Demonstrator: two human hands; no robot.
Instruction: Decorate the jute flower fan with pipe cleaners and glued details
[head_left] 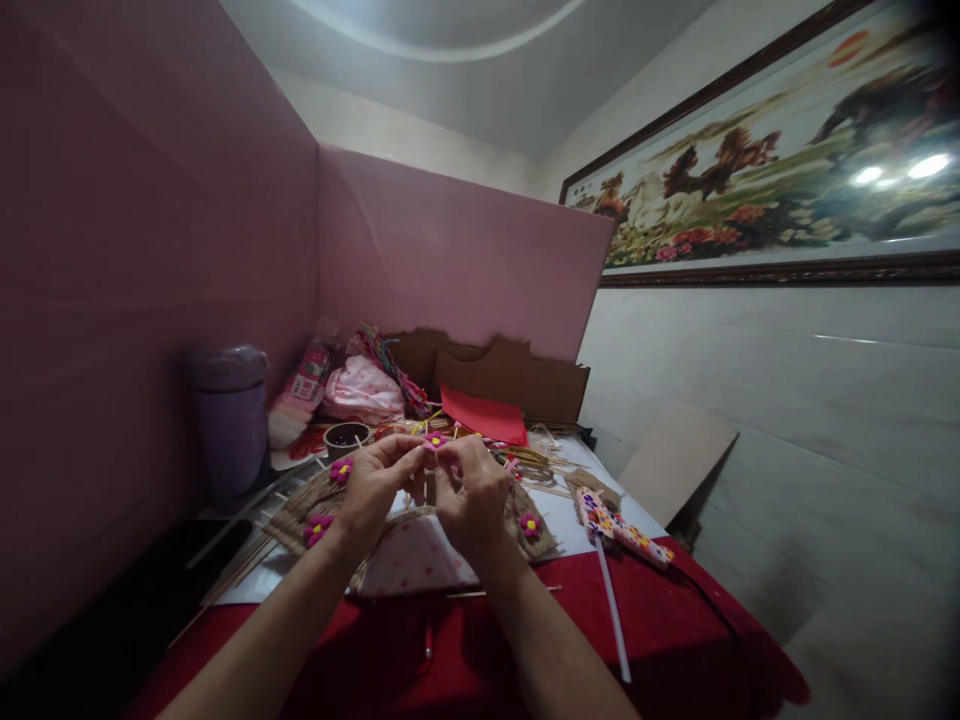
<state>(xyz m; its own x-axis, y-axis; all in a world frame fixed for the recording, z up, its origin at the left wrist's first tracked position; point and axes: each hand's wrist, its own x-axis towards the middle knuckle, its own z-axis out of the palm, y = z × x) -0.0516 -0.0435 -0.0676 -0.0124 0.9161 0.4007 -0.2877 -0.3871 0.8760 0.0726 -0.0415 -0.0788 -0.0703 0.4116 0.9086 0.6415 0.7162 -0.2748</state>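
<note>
In the head view, my left hand [381, 480] and my right hand [472, 490] meet above the middle of the table. Their fingertips pinch a small magenta flower [435, 440] with a yellow centre. Beneath them lies a fan-shaped piece woven from brown twine [292, 510], with thin sticks poking out of its edge. Similar flowers sit on it, among them one on the left [318, 529] and one on the right [530, 524]. White fabric with pink dots [412, 555] shows inside its curve. My hands hide part of the weave.
A patterned glue gun [622, 527] with a clear glue stick [613, 610] lies at right, its dark cord trailing off. A purple bin [232, 420] stands at left. Behind are a tape roll [347, 437], red sheet [486, 414] and cardboard [517, 378]. Red cloth [660, 620] covers the table's front.
</note>
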